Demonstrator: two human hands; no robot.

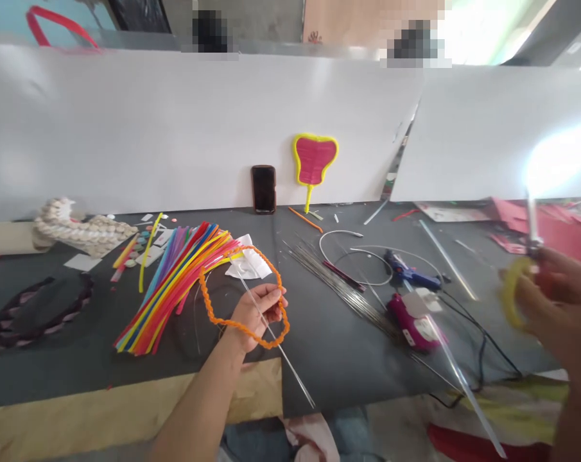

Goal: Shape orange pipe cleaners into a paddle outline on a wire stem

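Note:
My left hand (257, 312) is closed in a pinch above the dark table (329, 346), holding a ring wrapped in orange braid (208, 301) together with a thin clear rod (290, 366) that slants down to the right. My right hand (554, 305) is at the right edge, blurred by motion, closed on yellow-handled scissors (514, 292) whose blades point upward. A bundle of coloured strips (174, 282) lies just left of the ring.
Thin metal wires (338, 282), wire hoops (352, 253), a blue glue gun (410, 273) and a pink glue gun (410, 321) with cables lie mid-table. A phone (264, 188) and a pink-and-yellow fan (314, 160) lean on the white board. Shell piece (73, 228) at left, pink paper (545, 224) at right.

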